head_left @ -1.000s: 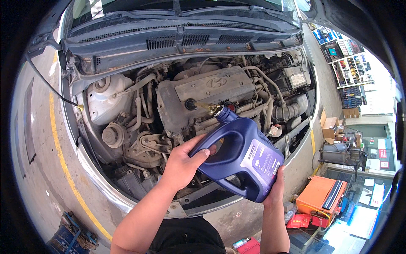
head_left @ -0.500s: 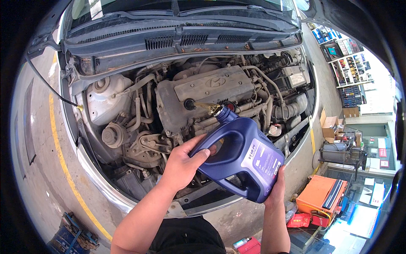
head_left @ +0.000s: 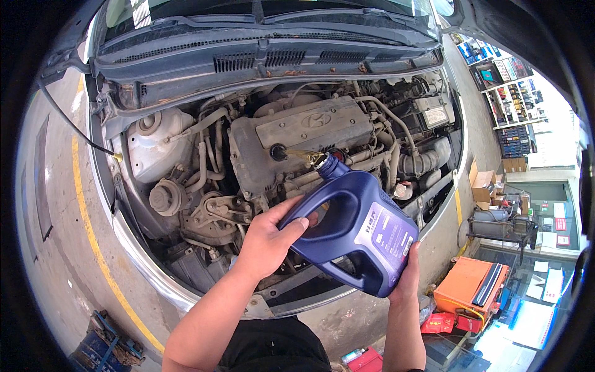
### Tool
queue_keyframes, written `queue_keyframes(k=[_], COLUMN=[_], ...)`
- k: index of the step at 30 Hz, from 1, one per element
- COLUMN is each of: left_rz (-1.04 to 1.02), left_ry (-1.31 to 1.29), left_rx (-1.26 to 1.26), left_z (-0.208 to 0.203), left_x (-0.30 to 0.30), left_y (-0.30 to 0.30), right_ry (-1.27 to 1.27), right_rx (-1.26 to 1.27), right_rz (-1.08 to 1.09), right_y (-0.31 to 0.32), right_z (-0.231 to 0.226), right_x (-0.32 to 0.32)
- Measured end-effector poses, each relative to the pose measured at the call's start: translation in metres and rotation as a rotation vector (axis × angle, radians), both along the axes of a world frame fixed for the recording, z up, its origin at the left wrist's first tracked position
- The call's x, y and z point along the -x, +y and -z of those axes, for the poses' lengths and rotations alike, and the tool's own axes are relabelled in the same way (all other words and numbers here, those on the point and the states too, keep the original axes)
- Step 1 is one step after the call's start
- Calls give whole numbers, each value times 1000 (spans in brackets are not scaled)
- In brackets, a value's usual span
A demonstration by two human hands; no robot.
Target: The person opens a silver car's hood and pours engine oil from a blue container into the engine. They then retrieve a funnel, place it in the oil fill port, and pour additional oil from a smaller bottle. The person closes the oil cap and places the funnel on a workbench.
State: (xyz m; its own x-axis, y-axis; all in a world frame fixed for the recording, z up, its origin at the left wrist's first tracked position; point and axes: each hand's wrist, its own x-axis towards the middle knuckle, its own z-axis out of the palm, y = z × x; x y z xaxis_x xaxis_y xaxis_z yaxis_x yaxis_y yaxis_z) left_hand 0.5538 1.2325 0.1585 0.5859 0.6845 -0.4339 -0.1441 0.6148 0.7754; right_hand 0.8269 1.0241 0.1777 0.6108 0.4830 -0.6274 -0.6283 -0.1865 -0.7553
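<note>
- A dark blue, two-handled plastic jug [head_left: 350, 242] with a pale purple label [head_left: 385, 235] tilts between a person's bare left hand [head_left: 271, 240] and bare right hand [head_left: 405, 277], above the near edge of a car's open engine bay [head_left: 288, 290], its neck [head_left: 332, 168] aimed forward and left.
- The left hand, at the jug's left side, wraps the upper loop handle [head_left: 291, 215], fingers curled through the gap and thumb laid over the grip.
- The right hand cups the jug's lower right end, palm against the base and thumb along its edge; its other fingers are mostly hidden behind the jug.
- A thin stream of clear amber liquid [head_left: 304, 157] crosses from the jug's mouth to a round, black-rimmed filler opening [head_left: 278, 152] beyond and left of the jug.
- A dusty grey-brown, slab-shaped engine cover [head_left: 328, 124] lies just beyond the jug, apart from both hands.
- A round, grime-coated reservoir cap [head_left: 164, 197] sits left of the jug, past the left hand; a boxy black battery [head_left: 429, 115] with a pale top stands beyond and right of the jug.
- A boxy orange case [head_left: 462, 280] rests to the jug's right, well apart from the right hand, with an open brown cardboard box [head_left: 482, 183] farther beyond on the same side.
- A painted yellow floor line [head_left: 93, 234] runs far to the jug's left.
</note>
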Motion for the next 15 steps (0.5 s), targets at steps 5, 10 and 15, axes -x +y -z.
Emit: queue_keyframes(k=[5, 10, 15], left_rz=[12, 20, 18], left_ry=[6, 17, 8], left_rx=[-34, -26, -20], left_z=[-1, -2, -1], left_x=[0, 0, 0], left_y=[1, 3, 4], right_ry=[7, -10, -23], right_rx=[1, -9, 37], right_rz=[5, -7, 18], right_y=[2, 7, 9], right_z=[-1, -6, -8], right_x=[0, 3, 5])
